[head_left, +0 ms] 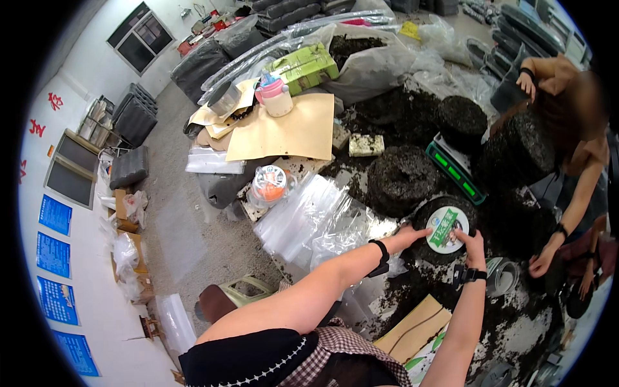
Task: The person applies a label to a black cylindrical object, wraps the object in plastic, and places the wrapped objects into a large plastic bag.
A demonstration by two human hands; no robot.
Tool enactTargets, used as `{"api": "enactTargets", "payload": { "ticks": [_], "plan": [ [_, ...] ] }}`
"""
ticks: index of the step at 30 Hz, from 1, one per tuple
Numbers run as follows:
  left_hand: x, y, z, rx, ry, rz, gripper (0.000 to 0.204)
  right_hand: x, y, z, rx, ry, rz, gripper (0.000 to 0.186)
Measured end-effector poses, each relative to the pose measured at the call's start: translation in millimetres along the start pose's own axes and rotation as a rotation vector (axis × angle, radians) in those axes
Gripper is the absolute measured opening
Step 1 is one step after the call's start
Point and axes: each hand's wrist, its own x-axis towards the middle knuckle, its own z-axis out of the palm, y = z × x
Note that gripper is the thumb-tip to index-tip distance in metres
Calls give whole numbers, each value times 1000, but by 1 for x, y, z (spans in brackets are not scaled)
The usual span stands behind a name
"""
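On the worktop in front of me lies a round, dark cake of pressed, flaky material (425, 209). A round white-and-green label (447, 229) sits on its top. My left hand (411, 238) grips the cake's left edge, its thumb on the label's rim. My right hand (475, 249) holds the right edge, thumb also reaching onto the label. The fingers under the cake are hidden. Just beyond stand a stack of similar dark cakes (403, 180) and a scale with a lit green display (454, 173). A clear plastic roll or container (501, 277) lies beside my right wrist.
Clear plastic bags (309, 216) lie left of the cake. Behind them are brown paper (284, 132), a pink-lidded bottle (274, 97) and a clear jar (269, 186). At right, a co-worker's hand (545, 258) rests near the dark crumbs. Brown cardboard (412, 332) lies near me.
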Motion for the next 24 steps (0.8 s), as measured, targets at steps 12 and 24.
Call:
{"api": "enactTargets", "payload": {
  "ticks": [12, 24],
  "plan": [
    [-75, -4, -77, -70, -176, -164, 80, -167, -37, -15, 482, -115, -167, 48],
    [-269, 48, -123, 157, -525, -461, 57, -339, 20, 96, 333, -295, 199, 41]
  ]
}}
